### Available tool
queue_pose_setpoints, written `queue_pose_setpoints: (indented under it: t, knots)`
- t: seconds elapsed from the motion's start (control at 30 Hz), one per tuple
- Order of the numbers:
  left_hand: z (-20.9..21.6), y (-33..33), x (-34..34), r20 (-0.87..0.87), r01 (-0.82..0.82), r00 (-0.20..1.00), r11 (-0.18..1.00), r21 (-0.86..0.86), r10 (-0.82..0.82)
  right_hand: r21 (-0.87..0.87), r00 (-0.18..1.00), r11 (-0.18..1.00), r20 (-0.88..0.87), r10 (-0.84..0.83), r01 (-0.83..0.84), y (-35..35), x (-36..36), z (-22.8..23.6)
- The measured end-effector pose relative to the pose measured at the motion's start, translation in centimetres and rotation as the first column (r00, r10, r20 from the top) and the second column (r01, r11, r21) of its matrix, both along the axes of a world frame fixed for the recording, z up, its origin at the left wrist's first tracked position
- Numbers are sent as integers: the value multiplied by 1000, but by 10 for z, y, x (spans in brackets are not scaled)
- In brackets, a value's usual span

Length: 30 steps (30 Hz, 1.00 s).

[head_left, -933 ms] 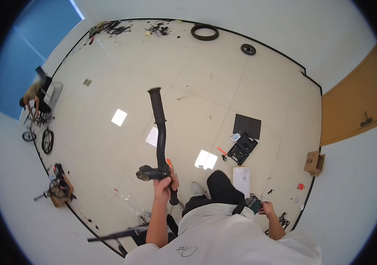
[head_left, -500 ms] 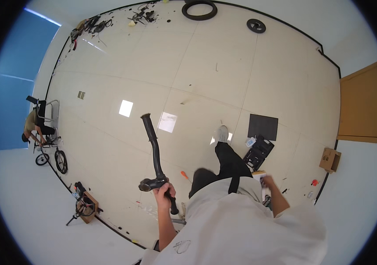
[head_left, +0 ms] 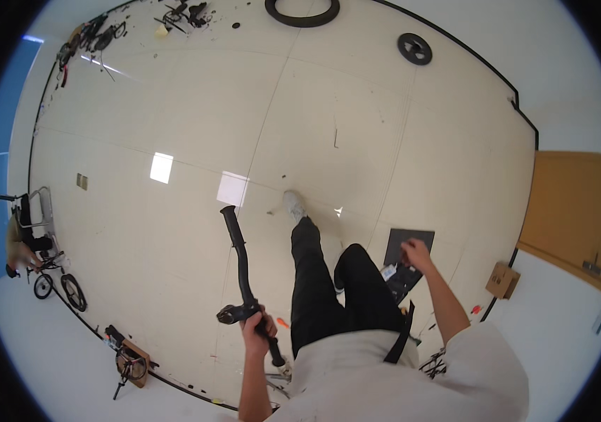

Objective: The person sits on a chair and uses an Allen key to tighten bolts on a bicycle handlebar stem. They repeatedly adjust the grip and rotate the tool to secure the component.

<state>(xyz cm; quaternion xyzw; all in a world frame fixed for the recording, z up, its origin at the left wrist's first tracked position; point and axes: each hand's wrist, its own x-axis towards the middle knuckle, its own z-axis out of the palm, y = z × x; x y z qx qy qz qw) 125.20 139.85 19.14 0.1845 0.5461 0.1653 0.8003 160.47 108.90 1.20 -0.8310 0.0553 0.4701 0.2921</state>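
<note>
My left hand point(head_left: 256, 337) is wrapped round a black bicycle handlebar point(head_left: 244, 264) near its stem clamp, holding it upright in front of me to the left. One long arm with a grip points away from me; the other end hangs down beside my wrist. On the right, my right hand point(head_left: 417, 254) hangs in the air with its fingers curled in, and no object shows in it. Behind it in the picture are a dark mat point(head_left: 399, 237) and an open black tool case point(head_left: 406, 280) on the floor.
An L-shaped hex key point(head_left: 336, 138) lies ahead, and an orange-handled screwdriver point(head_left: 283, 323) lies left of my legs. A tyre point(head_left: 303, 21) and a small wheel point(head_left: 414, 49) rest far off. A person point(head_left: 22, 243) bends over a bike at left. A cardboard box point(head_left: 502, 280) sits by the right wall.
I have stepped forward, the other foot now leading. My right hand has swung forward from beside my hip. The handlebar stays in my left hand, and the hex key appears nearer.
</note>
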Motion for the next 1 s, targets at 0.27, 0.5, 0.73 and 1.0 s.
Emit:
queue_pose_setpoints:
  t: [0.27,0.5,0.73,1.0]
  knots:
    - [-87,99,60,-210,122,968,988,-99,-140,-224,957,952,-247,152,-209,126,79,-187]
    - [-185,95,89,-205,-164,970,976,-143,133,-171,881,898,189,433,-405,256,160,-434]
    - [-238,88,82,-290,-298,924,945,-135,250,-294,795,919,473,379,-263,348,211,-534]
    - [-217,80,105,-403,-411,843,910,-58,356,-136,822,895,357,444,-424,360,183,-481]
